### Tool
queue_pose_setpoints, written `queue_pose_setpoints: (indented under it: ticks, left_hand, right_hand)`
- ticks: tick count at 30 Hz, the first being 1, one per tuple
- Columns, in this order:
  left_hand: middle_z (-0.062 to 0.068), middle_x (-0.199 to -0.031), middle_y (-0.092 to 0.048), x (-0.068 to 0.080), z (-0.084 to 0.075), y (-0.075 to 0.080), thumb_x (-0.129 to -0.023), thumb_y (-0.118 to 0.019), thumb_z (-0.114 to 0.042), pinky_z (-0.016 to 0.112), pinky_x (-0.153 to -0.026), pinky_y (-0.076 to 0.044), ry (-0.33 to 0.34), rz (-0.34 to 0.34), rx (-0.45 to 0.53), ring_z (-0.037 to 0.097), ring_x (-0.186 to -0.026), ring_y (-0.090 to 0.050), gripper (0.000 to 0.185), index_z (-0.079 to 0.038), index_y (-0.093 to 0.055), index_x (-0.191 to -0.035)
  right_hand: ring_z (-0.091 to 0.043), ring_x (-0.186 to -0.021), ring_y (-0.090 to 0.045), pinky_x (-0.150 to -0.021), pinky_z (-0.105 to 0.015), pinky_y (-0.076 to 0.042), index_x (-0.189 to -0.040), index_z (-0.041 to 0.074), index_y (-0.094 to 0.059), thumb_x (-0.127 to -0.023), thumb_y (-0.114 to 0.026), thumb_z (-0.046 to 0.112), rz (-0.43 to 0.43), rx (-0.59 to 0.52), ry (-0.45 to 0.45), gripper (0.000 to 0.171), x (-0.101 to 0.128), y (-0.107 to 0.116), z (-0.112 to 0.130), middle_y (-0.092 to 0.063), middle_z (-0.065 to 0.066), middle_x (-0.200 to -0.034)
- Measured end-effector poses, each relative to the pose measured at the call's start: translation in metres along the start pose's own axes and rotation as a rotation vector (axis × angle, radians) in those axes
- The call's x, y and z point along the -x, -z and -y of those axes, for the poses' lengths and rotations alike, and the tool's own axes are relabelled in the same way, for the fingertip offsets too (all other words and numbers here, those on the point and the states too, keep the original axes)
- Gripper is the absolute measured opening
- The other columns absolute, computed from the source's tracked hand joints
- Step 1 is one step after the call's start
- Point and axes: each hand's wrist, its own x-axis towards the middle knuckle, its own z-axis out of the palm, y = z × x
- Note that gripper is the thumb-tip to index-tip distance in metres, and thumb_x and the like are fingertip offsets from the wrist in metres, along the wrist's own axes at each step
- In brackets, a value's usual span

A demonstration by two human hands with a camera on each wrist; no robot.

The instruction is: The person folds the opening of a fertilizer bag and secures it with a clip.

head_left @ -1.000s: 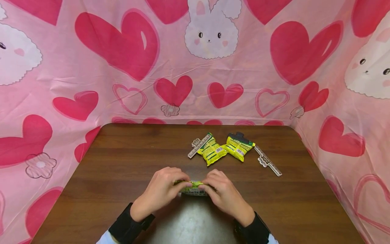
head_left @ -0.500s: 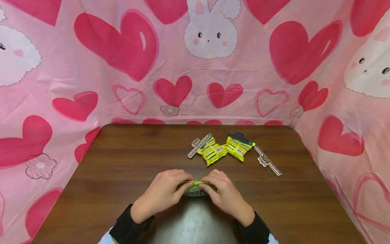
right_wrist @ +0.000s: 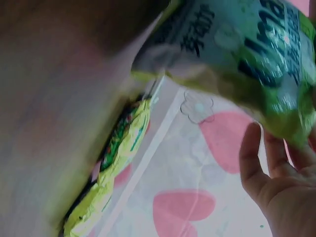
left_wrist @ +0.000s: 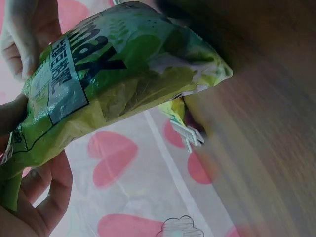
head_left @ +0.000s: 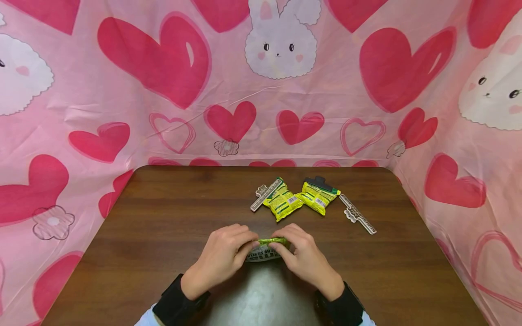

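Note:
A green-and-yellow snack packet (head_left: 266, 250) stands on its edge on the brown table (head_left: 171, 213), near the front middle. My left hand (head_left: 238, 248) pinches its top edge from the left, and my right hand (head_left: 287, 246) pinches the same edge from the right. The fingertips of both hands almost meet. The left wrist view shows the packet (left_wrist: 113, 84) close up, with the left hand's fingers (left_wrist: 47, 195) curled under its end. In the right wrist view the packet (right_wrist: 247, 44) is blurred above the right hand (right_wrist: 276, 182).
Two more yellow packets (head_left: 283, 202) (head_left: 318, 196) lie behind the hands, the right one with a black clip (head_left: 320, 182) on it. A grey sealing clip (head_left: 266, 195) lies by the left packet and another (head_left: 358, 214) further right. Pink heart-printed cloth (head_left: 171, 90) surrounds the table.
Both hands have shifted slightly forward with the packet and drawn closer together along its top edge. The other packets and clips have not moved.

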Motion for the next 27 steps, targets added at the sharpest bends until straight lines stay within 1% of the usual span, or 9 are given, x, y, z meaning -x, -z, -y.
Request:
queue_pose_setpoints:
  ticks: [2, 4, 8, 11, 15, 19, 22, 25, 27]
  left_hand:
    - [-0.013, -0.081, -0.061, 0.0, 0.001, 0.001, -0.095, -0.081, -0.016, 0.024, -0.062, -0.046, 0.014, -0.005, 0.002, 0.004, -0.071, -0.053, 0.004, -0.016, -0.077, -0.095]
    - [-0.013, -0.081, -0.062, 0.0, 0.002, 0.001, -0.094, -0.082, -0.017, 0.024, -0.062, -0.046, 0.031, 0.0, 0.007, 0.003, -0.071, -0.053, 0.004, -0.017, -0.078, -0.095]
    - [-0.013, -0.083, -0.064, -0.001, 0.002, 0.004, -0.092, -0.084, -0.019, 0.023, -0.061, -0.045, 0.087, 0.029, 0.025, 0.002, -0.071, -0.054, 0.006, -0.018, -0.079, -0.095]
    - [-0.014, -0.084, -0.066, -0.001, 0.002, 0.006, -0.091, -0.085, -0.02, 0.023, -0.061, -0.047, 0.129, 0.049, 0.036, 0.001, -0.072, -0.056, 0.007, -0.019, -0.079, -0.094]
    - [-0.014, -0.086, -0.067, 0.0, 0.002, 0.008, -0.094, -0.082, -0.022, 0.024, -0.063, -0.048, 0.146, 0.053, 0.042, 0.001, -0.075, -0.058, 0.004, -0.019, -0.078, -0.094]
    - [-0.014, -0.087, -0.067, 0.0, 0.003, 0.01, -0.096, -0.08, -0.024, 0.025, -0.064, -0.049, 0.16, 0.061, 0.038, 0.002, -0.076, -0.058, 0.005, -0.02, -0.079, -0.094]
    - [-0.014, -0.087, -0.068, -0.001, 0.004, 0.011, -0.094, -0.083, -0.026, 0.026, -0.065, -0.05, 0.191, 0.076, 0.041, 0.002, -0.077, -0.06, 0.007, -0.021, -0.079, -0.095]
    - [-0.012, -0.093, -0.073, -0.001, 0.004, 0.013, -0.09, -0.087, -0.027, 0.028, -0.068, -0.053, 0.222, 0.088, 0.053, 0.003, -0.082, -0.064, 0.014, -0.02, -0.08, -0.1]
    - [-0.01, -0.097, -0.075, -0.001, 0.005, 0.014, -0.088, -0.088, -0.027, 0.03, -0.07, -0.055, 0.229, 0.092, 0.064, 0.004, -0.085, -0.067, 0.02, -0.019, -0.081, -0.104]
  right_hand:
    - [-0.01, -0.092, -0.061, -0.064, -0.029, -0.054, -0.109, 0.012, -0.075, -0.093, -0.081, 0.004, 0.006, -0.002, -0.034, 0.019, 0.0, 0.003, -0.001, -0.07, 0.006, -0.103]
    - [-0.01, -0.092, -0.062, -0.064, -0.028, -0.054, -0.108, 0.011, -0.075, -0.093, -0.081, 0.004, 0.013, -0.002, -0.045, 0.018, 0.0, 0.005, -0.002, -0.07, 0.006, -0.103]
    - [-0.008, -0.089, -0.063, -0.068, -0.023, -0.054, -0.106, 0.008, -0.077, -0.093, -0.08, 0.002, 0.026, -0.01, -0.038, 0.015, 0.0, 0.006, -0.004, -0.069, 0.005, -0.098]
    - [-0.008, -0.089, -0.064, -0.07, -0.025, -0.055, -0.104, 0.008, -0.078, -0.092, -0.08, 0.002, 0.035, -0.012, -0.039, 0.013, 0.0, 0.006, -0.004, -0.069, 0.006, -0.097]
    - [-0.011, -0.094, -0.065, -0.073, -0.032, -0.057, -0.105, 0.01, -0.078, -0.09, -0.083, 0.003, 0.031, 0.003, -0.037, 0.018, 0.0, 0.008, -0.005, -0.07, 0.005, -0.101]
    - [-0.008, -0.089, -0.066, -0.068, -0.031, -0.057, -0.104, 0.011, -0.077, -0.087, -0.085, 0.003, 0.024, -0.01, -0.08, 0.021, 0.001, 0.011, -0.006, -0.071, 0.007, -0.099]
    - [-0.006, -0.083, -0.066, -0.066, -0.027, -0.056, -0.102, 0.012, -0.078, -0.088, -0.085, 0.003, 0.037, -0.032, -0.123, 0.018, 0.001, 0.013, -0.007, -0.072, 0.007, -0.095]
    - [-0.007, -0.084, -0.066, -0.068, -0.027, -0.056, -0.101, 0.012, -0.079, -0.09, -0.083, 0.002, 0.051, -0.041, -0.131, 0.016, 0.001, 0.014, -0.008, -0.073, 0.007, -0.094]
    - [-0.007, -0.085, -0.066, -0.07, -0.028, -0.056, -0.101, 0.012, -0.079, -0.09, -0.083, 0.002, 0.058, -0.043, -0.129, 0.015, 0.001, 0.015, -0.009, -0.073, 0.008, -0.094]
